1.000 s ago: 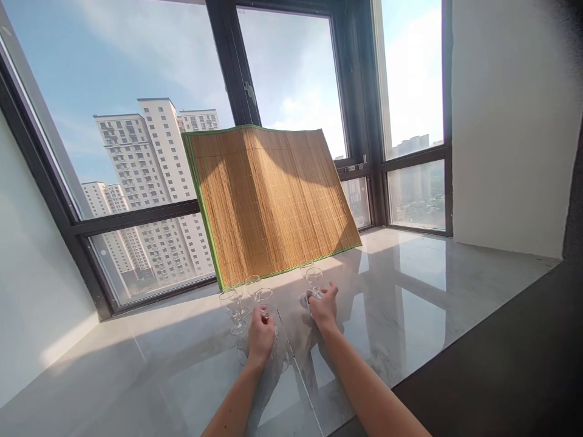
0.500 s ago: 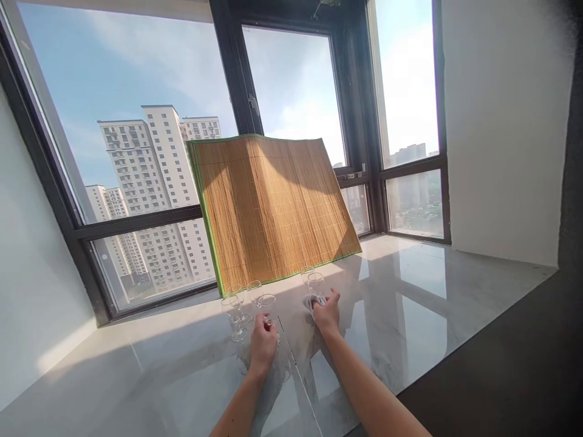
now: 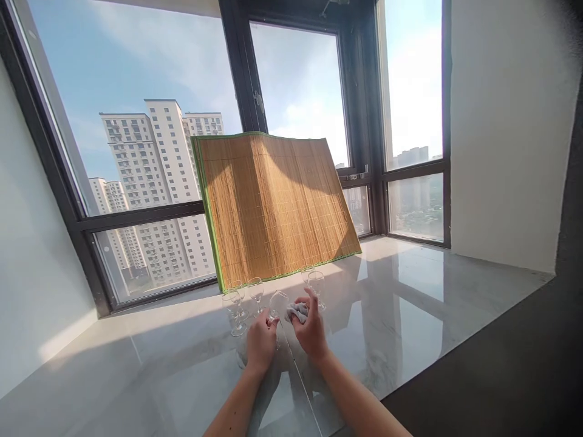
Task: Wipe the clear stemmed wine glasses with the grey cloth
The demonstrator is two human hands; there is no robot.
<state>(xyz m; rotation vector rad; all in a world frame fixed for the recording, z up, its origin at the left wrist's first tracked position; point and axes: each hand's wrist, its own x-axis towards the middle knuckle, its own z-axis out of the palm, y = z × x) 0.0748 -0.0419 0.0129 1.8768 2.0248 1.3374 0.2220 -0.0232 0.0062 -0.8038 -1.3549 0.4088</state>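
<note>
My left hand point(image 3: 260, 343) is closed round the stem of a small clear wine glass point(image 3: 277, 301), which is lifted and tilted to the right. My right hand point(image 3: 311, 331) grips a crumpled grey cloth point(image 3: 296, 312) right beside the glass's bowl. Three more clear stemmed glasses stand to the left on the marble sill, the nearest one point(image 3: 231, 311) close to my left hand. Two glasses point(image 3: 314, 283) stand just behind my right hand.
A bamboo mat point(image 3: 273, 206) with a green edge leans against the window point(image 3: 150, 139) behind the glasses. The glossy marble sill point(image 3: 410, 303) runs right to a white wall point(image 3: 505, 133). A dark surface point(image 3: 501, 376) borders the sill at the front right.
My left hand has lifted the glass off the sill and tilted it. My right hand has picked up the cloth from near the right glasses and brought it left to the glass.
</note>
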